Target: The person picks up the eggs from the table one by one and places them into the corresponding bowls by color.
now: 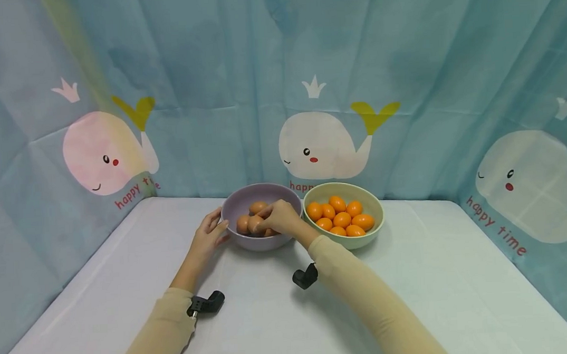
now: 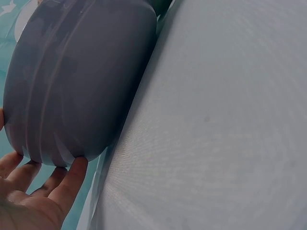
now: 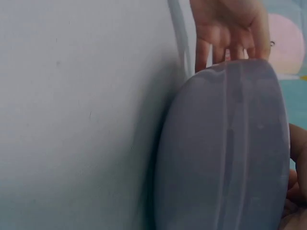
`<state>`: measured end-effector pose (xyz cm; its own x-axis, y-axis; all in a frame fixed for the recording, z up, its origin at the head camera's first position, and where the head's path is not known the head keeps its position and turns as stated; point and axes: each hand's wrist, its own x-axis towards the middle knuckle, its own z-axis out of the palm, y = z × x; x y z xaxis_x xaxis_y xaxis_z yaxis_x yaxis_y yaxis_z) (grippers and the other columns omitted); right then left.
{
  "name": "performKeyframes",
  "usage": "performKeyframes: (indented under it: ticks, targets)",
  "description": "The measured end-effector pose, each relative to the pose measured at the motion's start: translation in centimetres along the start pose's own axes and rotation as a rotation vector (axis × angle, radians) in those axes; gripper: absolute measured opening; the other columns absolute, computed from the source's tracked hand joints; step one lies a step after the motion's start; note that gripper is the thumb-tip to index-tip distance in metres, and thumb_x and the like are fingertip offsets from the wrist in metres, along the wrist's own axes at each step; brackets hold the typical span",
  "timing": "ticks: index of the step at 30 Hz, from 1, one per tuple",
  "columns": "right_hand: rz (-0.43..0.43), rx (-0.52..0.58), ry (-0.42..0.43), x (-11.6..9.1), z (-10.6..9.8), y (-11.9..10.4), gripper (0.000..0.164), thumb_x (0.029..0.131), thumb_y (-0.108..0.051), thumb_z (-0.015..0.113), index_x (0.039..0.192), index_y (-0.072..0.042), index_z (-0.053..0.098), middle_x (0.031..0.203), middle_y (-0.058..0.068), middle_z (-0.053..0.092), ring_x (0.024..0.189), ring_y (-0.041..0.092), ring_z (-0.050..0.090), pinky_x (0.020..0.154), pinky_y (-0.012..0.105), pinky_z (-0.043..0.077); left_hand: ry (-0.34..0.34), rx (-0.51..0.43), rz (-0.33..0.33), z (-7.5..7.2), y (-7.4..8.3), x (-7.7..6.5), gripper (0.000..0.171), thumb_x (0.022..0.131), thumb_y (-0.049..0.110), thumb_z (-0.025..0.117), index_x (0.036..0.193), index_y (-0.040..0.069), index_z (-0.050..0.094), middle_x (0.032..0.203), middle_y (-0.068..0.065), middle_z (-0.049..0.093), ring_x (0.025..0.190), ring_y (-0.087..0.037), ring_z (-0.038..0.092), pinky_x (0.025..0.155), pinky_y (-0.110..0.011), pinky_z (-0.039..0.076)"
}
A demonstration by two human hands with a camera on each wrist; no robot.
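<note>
A purple bowl (image 1: 262, 243) holds several brown eggs (image 1: 258, 207). My left hand (image 1: 208, 234) rests against the bowl's left side, its fingertips spread along the outer wall and the thumb at the rim. In the left wrist view those fingers (image 2: 72, 184) touch the bowl wall (image 2: 91, 81) from outside. Reaching over the near rim, my right hand (image 1: 283, 217) pinches a brown egg (image 1: 254, 225) between thumb and fingers inside the bowl. In the right wrist view the bowl wall (image 3: 216, 143) hides the eggs, and only part of the right hand (image 3: 298, 167) shows.
Close to the purple bowl's right stands a pale green bowl (image 1: 378, 226) with several orange egg-shaped pieces (image 1: 342, 220). Both stand near the back of the white-covered table (image 1: 261, 315). A blue curtain (image 1: 242, 94) printed with whales hangs behind.
</note>
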<state>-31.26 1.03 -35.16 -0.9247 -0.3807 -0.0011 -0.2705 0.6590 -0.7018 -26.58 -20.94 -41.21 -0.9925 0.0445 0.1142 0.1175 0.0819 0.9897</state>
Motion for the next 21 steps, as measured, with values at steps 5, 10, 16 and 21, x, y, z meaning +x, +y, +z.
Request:
performKeyframes:
  ticks: [5, 10, 16, 21]
  targets:
    - [-0.005, -0.037, -0.034, 0.4, -0.1, 0.2, 0.039, 0.080, -0.032, 0.084, 0.113, -0.013, 0.077, 0.110, 0.003, 0.076, 0.089, 0.015, 0.062, 0.076, 0.020, 0.053, -0.003, -0.008, -0.005, 0.3, 0.0, 0.3, 0.061, 0.107, 0.019, 0.046, 0.158, 0.003, 0.017, 0.167, -0.015, 0.016, 0.151, -0.032, 0.027, 0.111, -0.041, 0.047]
    - [-0.044, -0.123, -0.054, 0.8, 0.1, 0.6, 0.037, 0.079, -0.022, 0.083, 0.113, -0.010, 0.076, 0.111, 0.003, 0.076, 0.102, 0.016, 0.063, 0.098, 0.027, 0.052, -0.015, -0.022, 0.018, 0.6, -0.1, 0.3, 0.064, 0.106, 0.023, 0.049, 0.158, 0.002, 0.018, 0.166, -0.017, 0.015, 0.151, -0.035, 0.026, 0.103, -0.029, 0.053]
    - [-0.026, -0.111, -0.069, 0.6, 0.0, 0.5, 0.031, 0.082, -0.019, 0.082, 0.110, -0.008, 0.077, 0.108, 0.005, 0.076, 0.101, 0.016, 0.062, 0.095, 0.028, 0.054, -0.025, -0.012, 0.039, 0.4, -0.3, 0.3, 0.073, 0.103, 0.035, 0.054, 0.158, 0.003, 0.019, 0.166, -0.020, 0.014, 0.150, -0.035, 0.028, 0.103, -0.031, 0.054]
    - [-0.070, 0.001, 0.052, -0.6, -3.0, 0.5, 0.028, 0.091, -0.018, 0.073, 0.116, -0.005, 0.074, 0.115, 0.010, 0.074, 0.111, 0.022, 0.066, 0.097, 0.032, 0.057, -0.025, 0.012, -0.047, -0.4, 0.0, 0.6, 0.068, 0.105, 0.035, 0.048, 0.159, 0.004, 0.018, 0.166, -0.016, 0.016, 0.152, -0.035, 0.024, 0.106, -0.046, 0.051]
